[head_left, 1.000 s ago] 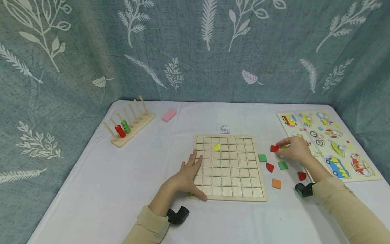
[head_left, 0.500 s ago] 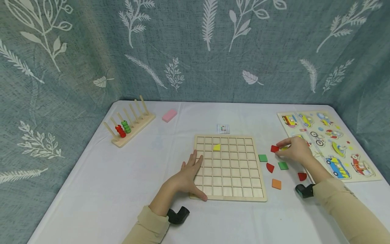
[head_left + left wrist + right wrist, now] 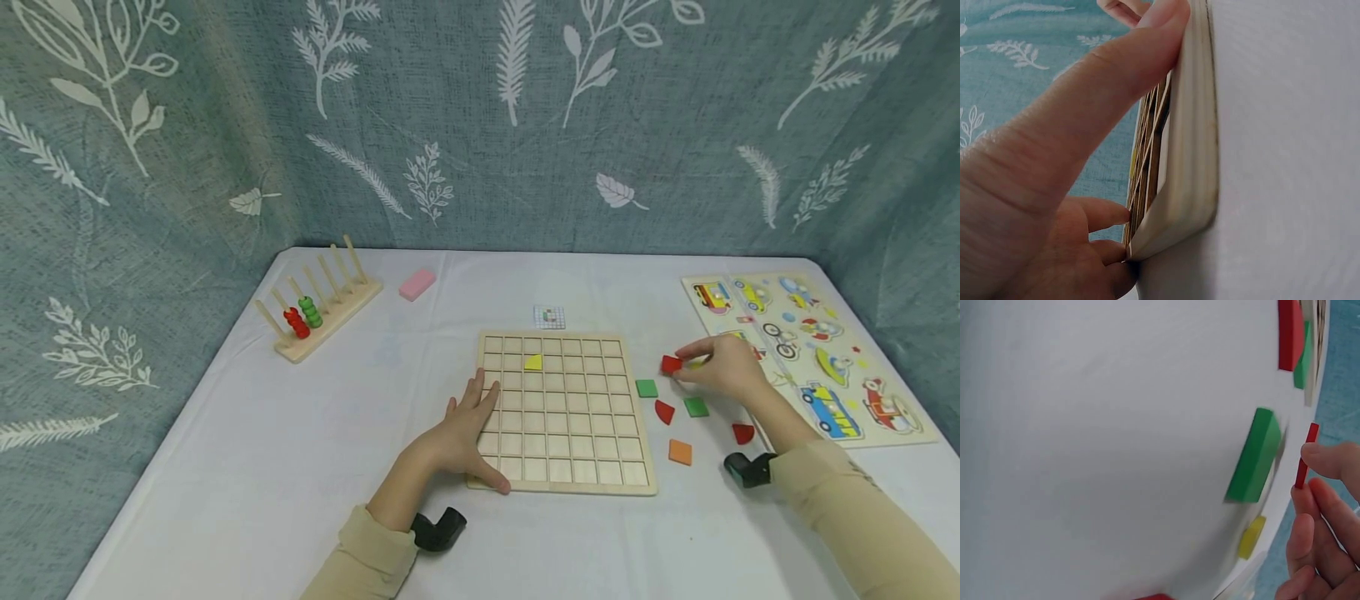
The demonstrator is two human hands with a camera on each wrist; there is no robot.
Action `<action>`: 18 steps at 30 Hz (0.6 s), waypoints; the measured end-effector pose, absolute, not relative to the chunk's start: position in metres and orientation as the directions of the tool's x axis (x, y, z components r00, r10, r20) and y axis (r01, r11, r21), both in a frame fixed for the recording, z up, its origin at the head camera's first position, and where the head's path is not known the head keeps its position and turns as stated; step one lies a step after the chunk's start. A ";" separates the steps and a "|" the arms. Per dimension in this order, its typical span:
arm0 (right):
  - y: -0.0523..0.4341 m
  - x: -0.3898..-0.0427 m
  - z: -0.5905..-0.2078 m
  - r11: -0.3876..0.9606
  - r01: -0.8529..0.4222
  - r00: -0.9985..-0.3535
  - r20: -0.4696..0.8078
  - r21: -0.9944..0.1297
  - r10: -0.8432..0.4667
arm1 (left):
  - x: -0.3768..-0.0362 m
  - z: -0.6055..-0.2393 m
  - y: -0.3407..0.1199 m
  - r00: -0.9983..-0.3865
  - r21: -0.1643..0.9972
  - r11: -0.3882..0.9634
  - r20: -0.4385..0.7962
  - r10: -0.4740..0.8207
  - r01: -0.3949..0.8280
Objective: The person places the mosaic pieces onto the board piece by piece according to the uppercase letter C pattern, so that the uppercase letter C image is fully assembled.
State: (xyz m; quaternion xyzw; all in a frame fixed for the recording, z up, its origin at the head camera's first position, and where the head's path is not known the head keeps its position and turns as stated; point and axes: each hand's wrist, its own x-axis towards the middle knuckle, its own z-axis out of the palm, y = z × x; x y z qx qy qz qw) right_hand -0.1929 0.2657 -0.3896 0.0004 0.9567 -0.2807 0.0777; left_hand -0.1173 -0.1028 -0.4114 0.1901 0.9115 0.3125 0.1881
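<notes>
The right hand (image 3: pixel 726 369) pinches a red tile (image 3: pixel 671 363) between fingertips (image 3: pixel 1322 459), lifted just off the table (image 3: pixel 300 450), to the right of the wooden grid board (image 3: pixel 562 417). The left hand (image 3: pixel 457 433) lies flat with straight fingers on the board's left edge. A yellow tile (image 3: pixel 533 362) sits in the board's second row.
</notes>
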 end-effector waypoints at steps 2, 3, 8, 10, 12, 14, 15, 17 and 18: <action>0.264 -0.193 -0.388 0.840 0.024 -0.989 -0.137 -0.542 -0.060 | -0.117 -0.411 -0.103 -0.858 0.641 0.733 -0.224 0.463 0.228; 0.263 -0.192 -0.388 0.838 0.016 -0.989 -0.131 -0.545 -0.067 | -0.117 -0.411 -0.103 -0.858 0.640 0.733 -0.224 0.463 0.228; 0.256 -0.192 -0.387 0.841 0.004 -0.989 -0.124 -0.541 -0.075 | -0.117 -0.411 -0.103 -0.857 0.640 0.733 -0.226 0.463 0.228; 0.254 -0.191 -0.387 0.843 0.003 -0.989 -0.124 -0.538 -0.075 | -0.117 -0.411 -0.102 -0.856 0.641 0.733 -0.226 0.465 0.228; 0.250 -0.191 -0.385 0.844 -0.002 -0.989 -0.122 -0.536 -0.080 | -0.117 -0.411 -0.102 -0.855 0.642 0.732 -0.227 0.466 0.228; 0.247 -0.190 -0.383 0.842 -0.017 -0.989 -0.116 -0.539 -0.094 | -0.117 -0.410 -0.102 -0.855 0.642 0.732 -0.227 0.466 0.229; 0.245 -0.190 -0.382 0.840 -0.025 -0.988 -0.112 -0.542 -0.102 | -0.117 -0.410 -0.102 -0.855 0.643 0.731 -0.227 0.466 0.228; 0.242 -0.190 -0.381 0.838 -0.044 -0.988 -0.100 -0.544 -0.117 | -0.117 -0.410 -0.102 -0.855 0.645 0.730 -0.227 0.466 0.227; 0.240 -0.190 -0.381 0.836 -0.054 -0.988 -0.094 -0.547 -0.126 | -0.117 -0.410 -0.102 -0.855 0.644 0.730 -0.227 0.466 0.227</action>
